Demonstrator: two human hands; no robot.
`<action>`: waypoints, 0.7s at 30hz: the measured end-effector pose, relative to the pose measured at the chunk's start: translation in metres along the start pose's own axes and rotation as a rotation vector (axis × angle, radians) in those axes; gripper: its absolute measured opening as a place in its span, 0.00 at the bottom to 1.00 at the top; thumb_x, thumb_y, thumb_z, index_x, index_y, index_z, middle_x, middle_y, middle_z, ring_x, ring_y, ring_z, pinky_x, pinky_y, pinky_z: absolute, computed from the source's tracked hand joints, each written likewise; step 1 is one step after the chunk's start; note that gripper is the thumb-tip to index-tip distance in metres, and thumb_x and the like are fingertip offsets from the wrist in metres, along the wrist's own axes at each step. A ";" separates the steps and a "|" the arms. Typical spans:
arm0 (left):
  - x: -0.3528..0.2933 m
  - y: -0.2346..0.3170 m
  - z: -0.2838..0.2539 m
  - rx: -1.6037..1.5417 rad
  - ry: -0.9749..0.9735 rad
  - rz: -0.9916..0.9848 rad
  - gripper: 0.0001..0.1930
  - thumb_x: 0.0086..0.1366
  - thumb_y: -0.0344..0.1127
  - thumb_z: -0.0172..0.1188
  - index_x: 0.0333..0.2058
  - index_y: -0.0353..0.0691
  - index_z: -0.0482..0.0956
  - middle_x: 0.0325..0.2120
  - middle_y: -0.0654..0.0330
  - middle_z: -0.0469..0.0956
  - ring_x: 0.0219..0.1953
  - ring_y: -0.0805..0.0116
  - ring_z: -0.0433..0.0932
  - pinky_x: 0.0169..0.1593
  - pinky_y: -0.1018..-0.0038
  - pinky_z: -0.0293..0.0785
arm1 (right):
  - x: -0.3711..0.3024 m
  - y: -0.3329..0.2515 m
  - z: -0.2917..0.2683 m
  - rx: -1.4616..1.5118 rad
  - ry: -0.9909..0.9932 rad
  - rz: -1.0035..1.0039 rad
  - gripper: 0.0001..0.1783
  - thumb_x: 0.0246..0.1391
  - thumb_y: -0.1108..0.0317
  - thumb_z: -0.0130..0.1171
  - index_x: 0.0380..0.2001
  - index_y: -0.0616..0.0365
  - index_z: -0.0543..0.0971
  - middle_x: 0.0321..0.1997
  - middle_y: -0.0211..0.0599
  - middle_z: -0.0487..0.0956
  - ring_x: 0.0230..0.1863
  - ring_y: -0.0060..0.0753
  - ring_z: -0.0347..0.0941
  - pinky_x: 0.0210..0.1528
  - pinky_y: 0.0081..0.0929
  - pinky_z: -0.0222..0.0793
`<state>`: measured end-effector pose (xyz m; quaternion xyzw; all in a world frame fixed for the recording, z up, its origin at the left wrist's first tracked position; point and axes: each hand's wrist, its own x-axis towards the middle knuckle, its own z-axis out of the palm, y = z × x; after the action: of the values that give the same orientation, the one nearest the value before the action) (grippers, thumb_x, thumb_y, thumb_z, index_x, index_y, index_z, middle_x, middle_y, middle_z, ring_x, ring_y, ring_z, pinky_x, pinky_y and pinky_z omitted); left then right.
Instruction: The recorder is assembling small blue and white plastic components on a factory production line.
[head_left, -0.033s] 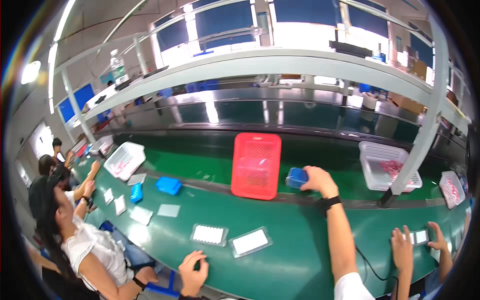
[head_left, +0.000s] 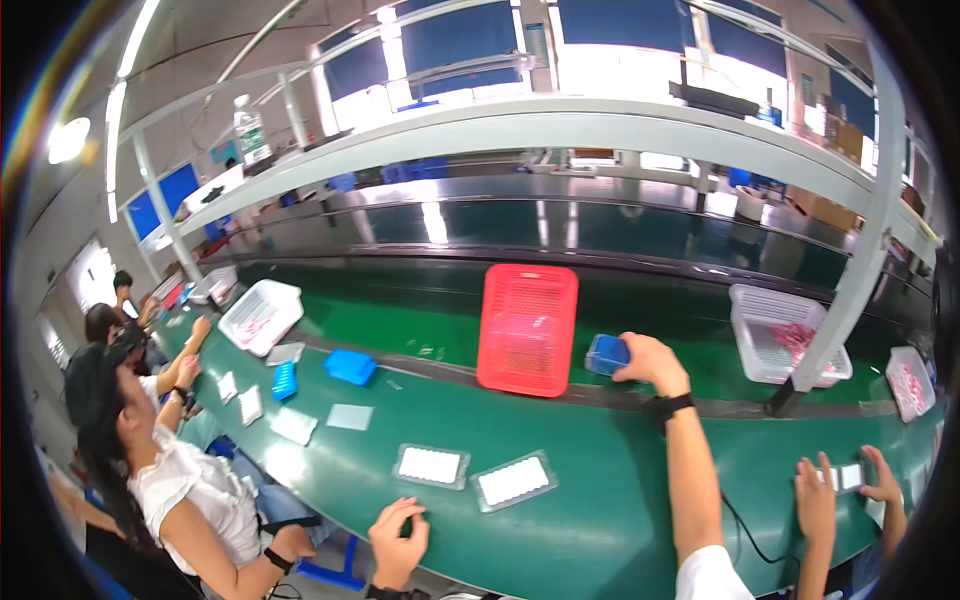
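Note:
My right hand [head_left: 655, 362] reaches out over the far rim of the green table and grips a small blue plastic box [head_left: 606, 355] by its right side. Just left of that box, a red perforated basket [head_left: 527, 330] stands on the green strip behind the rim. Near the front edge is my left hand [head_left: 398, 541], its fingers curled toward the thumb, with nothing visible in them. Beyond it lie two clear blister trays with white contents, one at left [head_left: 431, 466] and one at right [head_left: 514, 481].
Blue trays [head_left: 351, 366], a flat pale sheet [head_left: 349, 417] and white packs [head_left: 294, 425] lie at left. White baskets [head_left: 262, 317] with pink pieces stand on both sides. A grey post [head_left: 850, 290] rises at right. Co-workers sit at left; another person's hands [head_left: 818, 505] work at right.
The whole view has shifted slightly, so things appear a little farther right. My right hand keeps its grip on the blue box; my left hand stays curled near the front edge.

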<state>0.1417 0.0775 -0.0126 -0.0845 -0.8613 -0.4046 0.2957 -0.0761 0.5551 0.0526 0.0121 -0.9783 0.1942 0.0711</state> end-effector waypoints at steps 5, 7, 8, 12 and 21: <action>0.000 -0.004 0.005 -0.024 0.039 0.014 0.08 0.55 0.21 0.65 0.34 0.36 0.86 0.37 0.50 0.87 0.45 0.51 0.87 0.55 0.63 0.82 | -0.016 0.018 -0.024 0.095 0.064 -0.108 0.47 0.37 0.57 0.78 0.63 0.62 0.74 0.61 0.57 0.75 0.64 0.55 0.72 0.67 0.42 0.69; 0.001 -0.002 0.003 -0.040 0.038 0.025 0.08 0.55 0.22 0.66 0.34 0.37 0.86 0.37 0.51 0.86 0.45 0.51 0.86 0.55 0.62 0.82 | -0.032 0.015 -0.045 0.015 0.122 -0.124 0.45 0.41 0.58 0.77 0.63 0.62 0.73 0.62 0.56 0.76 0.64 0.53 0.73 0.66 0.41 0.70; 0.000 -0.002 -0.001 -0.042 0.035 0.019 0.08 0.54 0.22 0.66 0.34 0.37 0.85 0.36 0.51 0.86 0.44 0.52 0.86 0.55 0.62 0.82 | -0.039 0.008 -0.054 -0.016 0.181 -0.175 0.42 0.43 0.59 0.76 0.63 0.62 0.74 0.60 0.55 0.77 0.63 0.51 0.74 0.65 0.41 0.72; 0.000 -0.010 -0.004 -0.066 0.028 0.034 0.08 0.54 0.22 0.67 0.34 0.37 0.85 0.35 0.52 0.86 0.44 0.53 0.86 0.54 0.63 0.82 | -0.088 -0.081 -0.111 0.383 0.016 -0.111 0.30 0.52 0.64 0.73 0.58 0.61 0.79 0.52 0.48 0.84 0.51 0.41 0.83 0.51 0.35 0.80; 0.003 0.008 -0.006 0.015 -0.048 0.125 0.07 0.56 0.25 0.65 0.35 0.36 0.84 0.37 0.50 0.82 0.45 0.46 0.81 0.50 0.59 0.80 | -0.099 -0.182 -0.101 0.217 -0.216 -0.374 0.21 0.54 0.62 0.71 0.49 0.61 0.83 0.43 0.47 0.87 0.45 0.46 0.85 0.51 0.37 0.80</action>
<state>0.1453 0.0779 -0.0022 -0.1456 -0.8642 -0.3765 0.3004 0.0445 0.4254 0.1996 0.2215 -0.9343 0.2793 -0.0011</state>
